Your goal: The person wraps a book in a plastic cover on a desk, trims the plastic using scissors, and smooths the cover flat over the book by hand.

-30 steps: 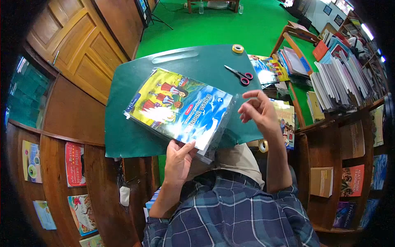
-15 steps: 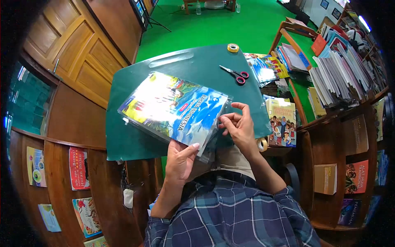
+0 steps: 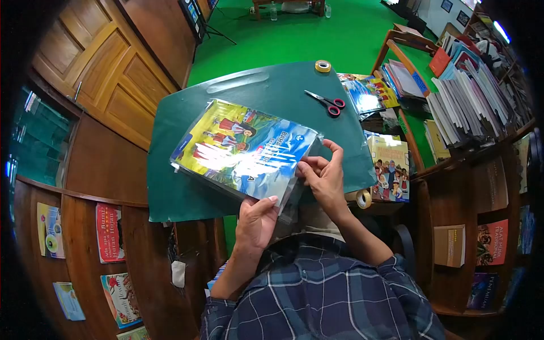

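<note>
A textbook (image 3: pixel 226 141) with a colourful cover marked "BAHASA INDONESIA" lies tilted over the green table (image 3: pixel 175 198), wrapped in shiny clear plastic. My left hand (image 3: pixel 255 224) grips its near corner, thumb on top and the other fingers underneath. At the book's right edge, my right hand (image 3: pixel 326 181) has its thumb and fingers closed on the clear plastic cover (image 3: pixel 292 195), whose loose part hangs past the edge. Beyond the book rest scissors (image 3: pixel 327 103) with dark red and black handles, their blades apart. A roll of tape (image 3: pixel 322 66) sits at the table's far edge.
Another tape roll (image 3: pixel 362 198) is right of my right hand, beside a book with drawn figures (image 3: pixel 390 170). Glossy books (image 3: pixel 365 96) are stacked past the table's right edge. Wooden shelves with books flank me, and a wooden door (image 3: pixel 107 68) is at left.
Glare on the book's cover has shifted, so more of the drawing shows. The book has tilted slightly, and my right thumb has moved a little along its edge. My left hand keeps its hold.
</note>
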`<state>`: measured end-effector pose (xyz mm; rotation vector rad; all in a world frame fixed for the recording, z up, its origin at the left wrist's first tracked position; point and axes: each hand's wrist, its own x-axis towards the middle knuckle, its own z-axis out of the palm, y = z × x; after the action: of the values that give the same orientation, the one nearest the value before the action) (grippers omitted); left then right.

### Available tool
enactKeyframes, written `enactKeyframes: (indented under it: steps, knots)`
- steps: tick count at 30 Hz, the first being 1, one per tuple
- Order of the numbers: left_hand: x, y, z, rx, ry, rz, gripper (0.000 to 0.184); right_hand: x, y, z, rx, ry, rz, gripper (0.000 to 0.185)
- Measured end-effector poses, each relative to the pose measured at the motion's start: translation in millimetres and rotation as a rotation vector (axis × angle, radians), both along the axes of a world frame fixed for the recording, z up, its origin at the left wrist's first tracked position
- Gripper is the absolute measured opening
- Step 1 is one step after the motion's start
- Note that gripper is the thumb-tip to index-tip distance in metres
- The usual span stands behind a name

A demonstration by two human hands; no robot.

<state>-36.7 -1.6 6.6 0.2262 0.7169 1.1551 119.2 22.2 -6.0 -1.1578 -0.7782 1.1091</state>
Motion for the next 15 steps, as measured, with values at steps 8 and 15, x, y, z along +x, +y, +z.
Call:
enactKeyframes:
  steps: [8, 15]
  knots:
    - [3, 0, -6, 0.044, 0.022, 0.001, 0.049, -1, -3, -2, 0.057, -0.470, -0.062, 0.066]
    - [1, -5, -10, 0.016, 0.136, 0.031, 0.048, -10, -1, -5, 0.084, -0.261, -0.030, 0.068]
